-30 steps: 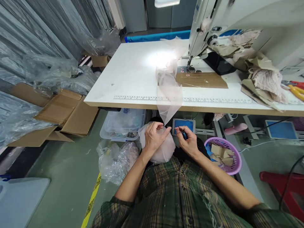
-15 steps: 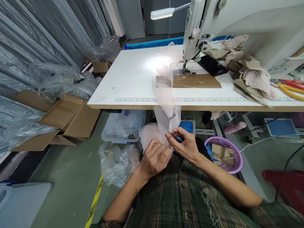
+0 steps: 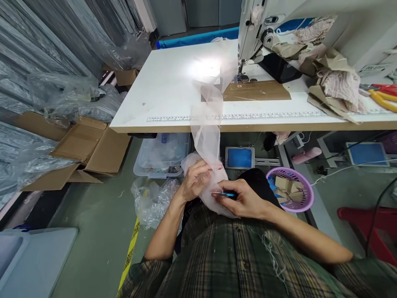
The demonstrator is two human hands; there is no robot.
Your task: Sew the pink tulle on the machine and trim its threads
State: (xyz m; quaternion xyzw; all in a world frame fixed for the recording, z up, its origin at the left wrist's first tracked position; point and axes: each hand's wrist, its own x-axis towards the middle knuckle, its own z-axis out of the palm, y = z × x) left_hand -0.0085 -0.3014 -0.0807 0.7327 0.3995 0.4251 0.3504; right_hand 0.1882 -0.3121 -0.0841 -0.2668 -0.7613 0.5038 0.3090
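A long strip of sheer pale pink fabric (image 3: 206,145) runs from beside the sewing machine (image 3: 248,37), over the table edge and down into my lap. My left hand (image 3: 195,182) is closed on the fabric, fingers pinching a fold of it. My right hand (image 3: 245,198) grips small blue-handled thread snips (image 3: 228,194), their dark tip pointing left over the gathered fabric. Right beside the tip, the cloth lies bunched above my lap; whether the blades touch it I cannot tell.
The white table (image 3: 167,91) has a printed ruler along its front and brown cardboard (image 3: 257,91) near the needle. Wrapped lace bundles (image 3: 339,89) and yellow-and-red handled tools (image 3: 383,98) lie right. Below stand a purple basket (image 3: 307,196), a clear plastic box (image 3: 147,163) and an open carton (image 3: 105,153).
My left hand has moved up and left and regripped the fabric. The snips have come lower, now level across the cloth. More fabric spreads between the hands, and the view has tilted down slightly.
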